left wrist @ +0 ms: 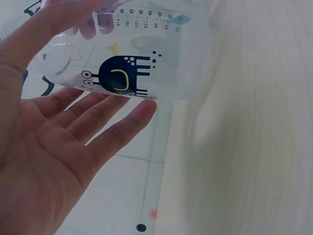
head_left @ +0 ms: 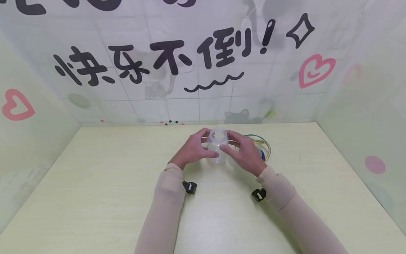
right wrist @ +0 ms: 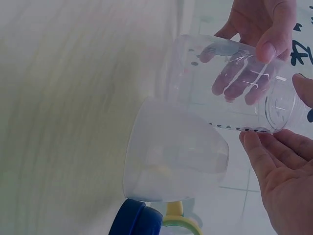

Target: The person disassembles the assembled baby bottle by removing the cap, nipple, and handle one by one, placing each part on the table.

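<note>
A clear baby bottle (head_left: 213, 146) stands upright and uncapped between both hands, its open mouth facing up. Dark measuring marks and a navy cartoon animal are printed on its wall, as the left wrist view shows. My left hand (head_left: 193, 150) holds the left side, thumb across the front and fingers behind. From the right, my right hand (head_left: 247, 153) grips near the neck, its thumb on the front. Close beside the bottle in the right wrist view is a translucent domed cover (right wrist: 176, 152), largely behind my right hand in the head view.
Beyond the cover lie a blue ring-shaped part (right wrist: 134, 218) and a yellow-green handle loop (right wrist: 183, 225), right of my right hand. The pale wooden table (head_left: 111, 176) ends at a printed back wall (head_left: 177, 109). Black clips (head_left: 189, 187) sit at both wrists.
</note>
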